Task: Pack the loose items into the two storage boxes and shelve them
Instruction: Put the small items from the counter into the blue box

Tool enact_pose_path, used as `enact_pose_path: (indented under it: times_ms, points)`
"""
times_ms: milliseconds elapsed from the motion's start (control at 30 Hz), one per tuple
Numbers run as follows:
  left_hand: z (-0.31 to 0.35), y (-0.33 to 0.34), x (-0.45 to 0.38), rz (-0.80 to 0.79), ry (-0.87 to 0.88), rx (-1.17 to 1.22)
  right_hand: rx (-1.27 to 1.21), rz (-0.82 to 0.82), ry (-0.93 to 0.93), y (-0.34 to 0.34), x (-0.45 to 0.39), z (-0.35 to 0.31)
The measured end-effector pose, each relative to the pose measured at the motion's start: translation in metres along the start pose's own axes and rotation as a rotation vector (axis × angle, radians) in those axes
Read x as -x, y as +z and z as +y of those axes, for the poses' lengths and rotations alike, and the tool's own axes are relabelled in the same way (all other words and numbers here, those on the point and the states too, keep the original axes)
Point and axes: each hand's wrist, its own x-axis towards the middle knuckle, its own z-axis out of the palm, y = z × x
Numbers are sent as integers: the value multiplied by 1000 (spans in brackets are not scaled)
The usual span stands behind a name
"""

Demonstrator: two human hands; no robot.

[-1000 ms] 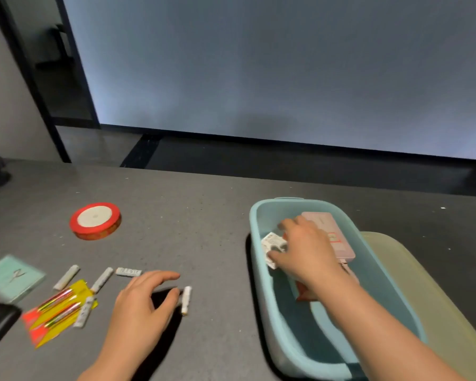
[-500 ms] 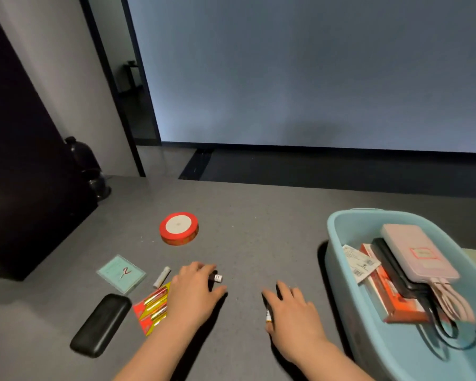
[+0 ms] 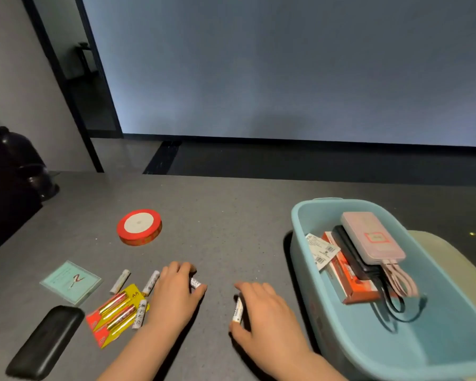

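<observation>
My left hand (image 3: 176, 294) lies curled over a white battery (image 3: 196, 283) on the grey table (image 3: 231, 229); its end pokes out by my thumb. My right hand (image 3: 261, 312) closes round another white battery (image 3: 237, 312) on the tabletop. Three more loose white batteries (image 3: 120, 281) lie left of my left hand, beside a yellow-red pack of AA batteries (image 3: 116, 314). The blue storage box (image 3: 300, 243) at right holds a pink power bank (image 3: 371, 235), a black device, a red carton and cables. A greenish second box (image 3: 445, 251) sits behind it.
A red ribbon spool (image 3: 139, 226) stands mid-table. A pale green card sleeve (image 3: 70, 281) and a black case (image 3: 46, 342) lie near the left front. A dark vase (image 3: 25, 166) stands at the far left edge. A wall and dark floor lie beyond the table.
A second ago my right hand was inside the blue box; it came out to the table onto a battery. My left hand shifted onto another battery. The view has panned left.
</observation>
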Motion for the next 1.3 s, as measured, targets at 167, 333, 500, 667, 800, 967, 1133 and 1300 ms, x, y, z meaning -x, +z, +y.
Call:
enact_pose_path:
  times_ms: [167, 333, 500, 667, 800, 967, 1133, 1300]
  points:
    - [34, -14, 29, -2, 26, 227, -115, 224, -102, -56, 29, -3]
    - [99, -52, 42, 78, 107, 513, -143, 430, 48, -132, 63, 51]
    - [179, -75, 48, 0, 308, 608, -34, 379, 282, -182, 104, 126]
    - [265, -42, 47, -425, 582, 377, -38, 466, 341, -184, 129, 153]
    - [295, -3, 34, -650, 669, -119, -85, 525, 342, -182, 138, 162]
    - [292, 18, 10, -648, 624, -644, -114, 428, 288, -168, 133, 162]
    - [288, 26, -13, -752, 554, -830, -179, 390, 227, -154, 116, 155]
    - [288, 31, -20, -750, 544, -904, -184, 391, 191, -148, 99, 153]
